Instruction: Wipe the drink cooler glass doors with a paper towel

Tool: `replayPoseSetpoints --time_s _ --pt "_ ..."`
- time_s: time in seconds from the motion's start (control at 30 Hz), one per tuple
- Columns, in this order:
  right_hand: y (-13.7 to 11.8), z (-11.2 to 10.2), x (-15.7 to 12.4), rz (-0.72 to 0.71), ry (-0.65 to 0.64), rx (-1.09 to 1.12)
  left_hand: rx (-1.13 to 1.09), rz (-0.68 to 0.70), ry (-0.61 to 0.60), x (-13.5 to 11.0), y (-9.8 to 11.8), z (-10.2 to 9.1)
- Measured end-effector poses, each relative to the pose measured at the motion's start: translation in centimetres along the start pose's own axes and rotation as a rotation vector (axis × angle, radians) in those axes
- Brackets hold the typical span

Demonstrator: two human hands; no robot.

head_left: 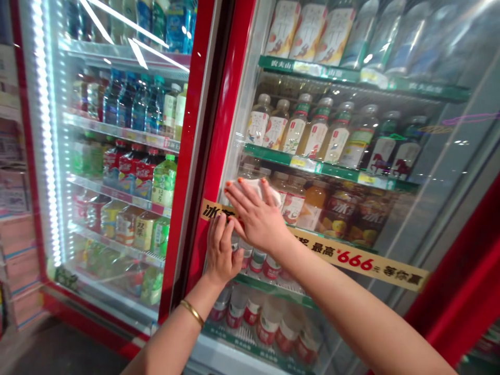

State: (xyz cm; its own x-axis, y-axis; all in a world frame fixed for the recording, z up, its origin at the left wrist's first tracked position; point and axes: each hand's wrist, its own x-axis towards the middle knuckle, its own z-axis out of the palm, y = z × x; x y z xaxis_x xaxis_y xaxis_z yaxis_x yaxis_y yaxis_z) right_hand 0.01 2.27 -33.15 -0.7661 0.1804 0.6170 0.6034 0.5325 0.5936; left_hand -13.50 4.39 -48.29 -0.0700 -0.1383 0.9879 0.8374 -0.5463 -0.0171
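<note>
My right hand (258, 216) lies flat with spread fingers over a white cloth (273, 194), pressing it against the glass door of a red-framed drinks fridge (228, 114). Part of the cloth is hidden under the palm. Just below and to the left, my left hand (223, 250) touches the left end of a tan printed strip (361, 258) that runs across the door. Its fingers are stretched upward and slightly bent, and nothing shows in them. The fingertips of my left hand are close to my right thumb.
Behind the glass, bottles (312, 127) stand in rows on green-edged shelves (332, 166). A second lit fridge (117, 125) with drinks stands on the left, its red frame beside this door. Stacked pink boxes (21, 255) sit at the far left. Light reflections cross the glass.
</note>
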Motion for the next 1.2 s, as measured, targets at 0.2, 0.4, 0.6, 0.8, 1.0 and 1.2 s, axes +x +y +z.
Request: replayPoseSetpoints --time_s 0.2,0.4,0.6,0.8,1.0,1.2 --pt "1.3 -1.0 -4.6 -0.121 -0.036 0.022 0.005 0.009 0.013 -0.3 -0.2 -0.1" --pt "3.4 -3.5 -3.9 0.338 0.084 -0.14 -0.017 0.037 -0.006 0.3 -0.2 -0.4" --pt "-1.4 -0.2 -8.5 0.087 0.028 -0.091 0.001 0.043 -0.027 0.4 -0.5 -0.4" --pt "4.1 -3.7 -15.5 0.675 0.227 -0.275 0.016 0.033 -0.081 0.1 -0.6 -0.2" --pt "1.2 -2.2 -17.1 0.492 0.057 -0.229 0.031 -0.001 -0.071 -0.2 -1.1 -0.1" --pt "4.1 -3.3 -21.9 0.835 0.242 -0.296 0.006 -0.064 -0.107 0.0 -0.7 -0.3"
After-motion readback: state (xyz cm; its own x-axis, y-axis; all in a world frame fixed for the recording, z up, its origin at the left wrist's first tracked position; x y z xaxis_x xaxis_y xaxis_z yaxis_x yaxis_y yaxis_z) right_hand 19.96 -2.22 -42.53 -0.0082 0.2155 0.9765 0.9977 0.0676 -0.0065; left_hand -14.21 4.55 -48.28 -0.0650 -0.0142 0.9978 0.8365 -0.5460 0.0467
